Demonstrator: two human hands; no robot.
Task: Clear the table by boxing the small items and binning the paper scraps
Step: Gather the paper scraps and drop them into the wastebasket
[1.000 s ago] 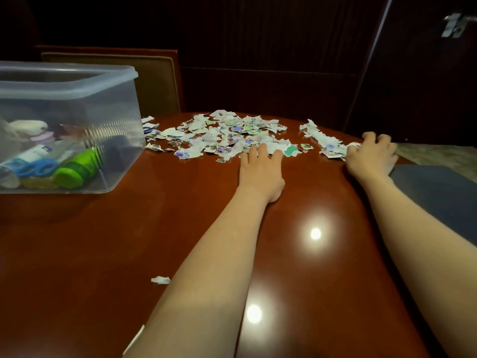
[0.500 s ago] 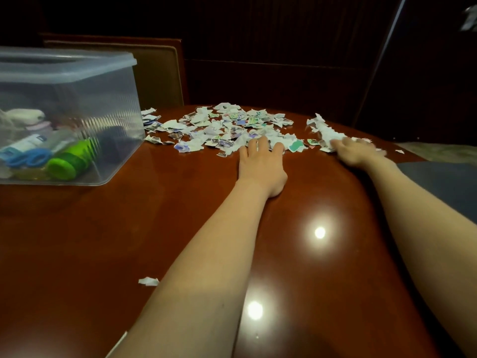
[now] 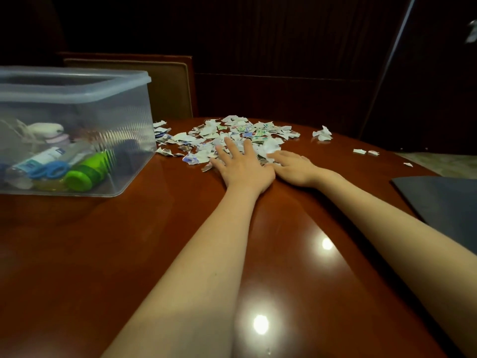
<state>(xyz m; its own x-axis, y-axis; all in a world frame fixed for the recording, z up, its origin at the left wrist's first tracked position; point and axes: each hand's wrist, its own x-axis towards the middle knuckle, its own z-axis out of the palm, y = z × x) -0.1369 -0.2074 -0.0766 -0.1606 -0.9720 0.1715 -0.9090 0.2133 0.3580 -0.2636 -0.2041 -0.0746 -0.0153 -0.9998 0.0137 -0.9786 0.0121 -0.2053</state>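
Observation:
A heap of torn paper scraps (image 3: pixel 232 135) lies at the far side of the brown table (image 3: pixel 129 241). My left hand (image 3: pixel 242 166) lies flat with spread fingers on the near edge of the heap. My right hand (image 3: pixel 294 167) rests flat beside it, fingers pointing left into the scraps. A small clump of scraps (image 3: pixel 322 133) and a few loose bits (image 3: pixel 365 151) lie further right. The clear plastic box (image 3: pixel 124 104) at the left holds small items, among them a green bottle (image 3: pixel 86 171), blue scissors (image 3: pixel 50 171) and a white tube (image 3: pixel 38 159).
A dark grey flat sheet (image 3: pixel 444 202) lies at the table's right edge. A padded chair back (image 3: pixel 170 86) stands behind the table, beyond the box. Dark panelled walls close off the far side.
My right hand has swept left from the table's right side, pushing scraps to the main heap, and now lies beside my left hand. My left hand has slid forward onto the scraps.

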